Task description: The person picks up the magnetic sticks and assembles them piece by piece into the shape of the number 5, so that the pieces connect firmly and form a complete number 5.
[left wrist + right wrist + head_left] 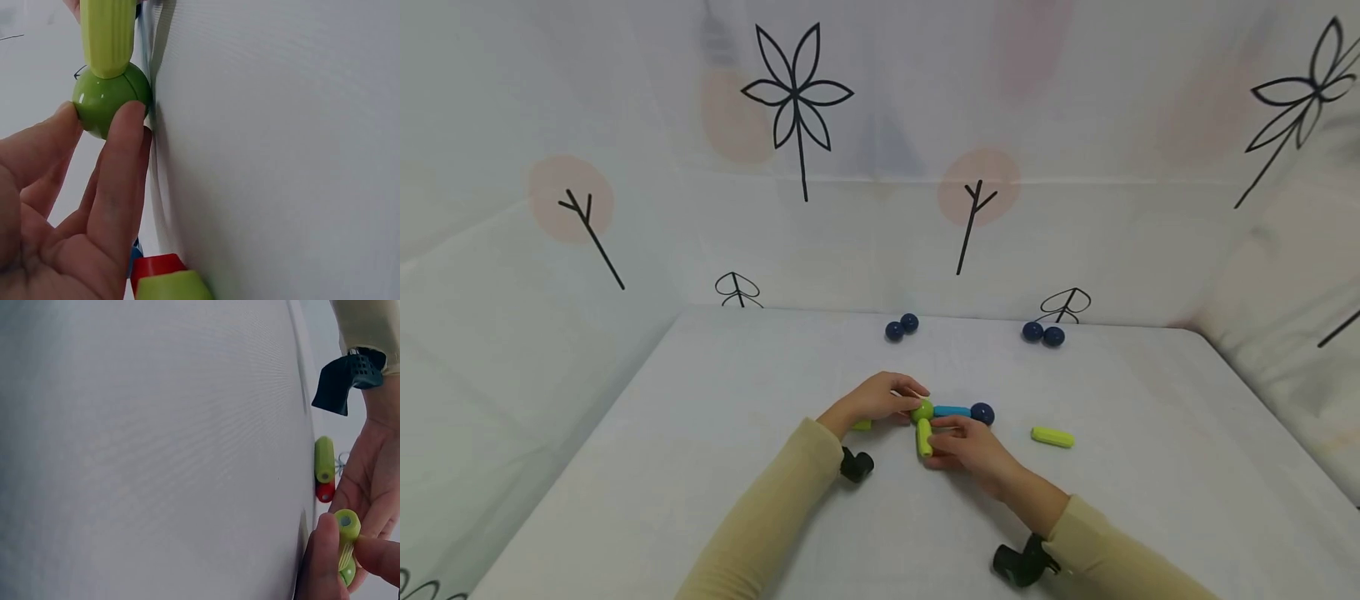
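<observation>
My left hand (880, 397) pinches a green ball (922, 409) between thumb and fingers, seen closely in the left wrist view as a glossy ball (103, 103). A ribbed lime-green rod (923, 438) meets the ball and points toward me. My right hand (976, 454) grips this rod between thumb and fingers; its end (347, 524) faces the right wrist camera. From the ball's right side a blue rod (952, 411) runs to a dark blue ball (982, 413). Whether every joint is fully seated cannot be told.
Beside the left wrist lie a lime-green rod (324, 459) and a red rod (325, 491). Another lime-green rod (1052, 437) lies at the right. Dark blue balls stand in two pairs, left (894, 331) and right (1043, 334), near the table's back edge. A patterned cloth (880, 242) hangs behind.
</observation>
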`<control>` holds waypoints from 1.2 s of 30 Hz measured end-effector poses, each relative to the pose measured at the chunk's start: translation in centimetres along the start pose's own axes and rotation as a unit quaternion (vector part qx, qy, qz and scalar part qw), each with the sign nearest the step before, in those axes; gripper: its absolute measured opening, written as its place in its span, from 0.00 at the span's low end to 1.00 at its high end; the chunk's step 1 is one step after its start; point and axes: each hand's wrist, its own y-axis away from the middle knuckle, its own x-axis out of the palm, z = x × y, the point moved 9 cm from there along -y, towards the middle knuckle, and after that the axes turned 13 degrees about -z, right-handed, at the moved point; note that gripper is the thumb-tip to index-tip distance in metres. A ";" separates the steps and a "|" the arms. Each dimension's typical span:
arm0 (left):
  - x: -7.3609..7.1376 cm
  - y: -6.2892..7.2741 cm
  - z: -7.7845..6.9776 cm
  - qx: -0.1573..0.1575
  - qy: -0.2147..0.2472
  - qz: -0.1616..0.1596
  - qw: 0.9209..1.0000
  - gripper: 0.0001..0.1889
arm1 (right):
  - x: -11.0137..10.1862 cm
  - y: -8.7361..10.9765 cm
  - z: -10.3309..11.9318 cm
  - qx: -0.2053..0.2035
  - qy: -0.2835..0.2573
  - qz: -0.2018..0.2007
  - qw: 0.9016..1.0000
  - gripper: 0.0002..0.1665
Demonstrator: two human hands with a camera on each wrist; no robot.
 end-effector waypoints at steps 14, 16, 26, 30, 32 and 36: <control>-0.1 0.1 -0.3 0.022 -0.029 -0.011 0.999 0.14 | -1.3 1.0 1.2 -0.030 0.057 0.028 0.998 0.26; 0.0 0.1 -0.4 0.025 -0.033 -0.012 0.999 0.14 | -1.8 1.2 1.5 -0.043 0.074 0.031 0.996 0.26; -0.1 0.4 -0.5 0.026 -0.038 -0.012 0.999 0.14 | -5.6 1.2 2.9 -0.073 0.115 0.006 0.991 0.25; -0.2 0.5 -0.5 0.026 -0.039 -0.013 0.999 0.14 | -7.6 1.0 3.4 -0.080 0.140 -0.025 0.987 0.27; -0.1 0.4 -0.4 0.023 -0.035 -0.010 0.999 0.14 | -8.6 0.9 3.6 -0.087 0.147 -0.036 0.985 0.28; 0.0 0.4 -0.1 0.019 -0.028 -0.009 0.999 0.14 | -10.0 0.7 3.8 -0.102 0.147 -0.035 0.983 0.29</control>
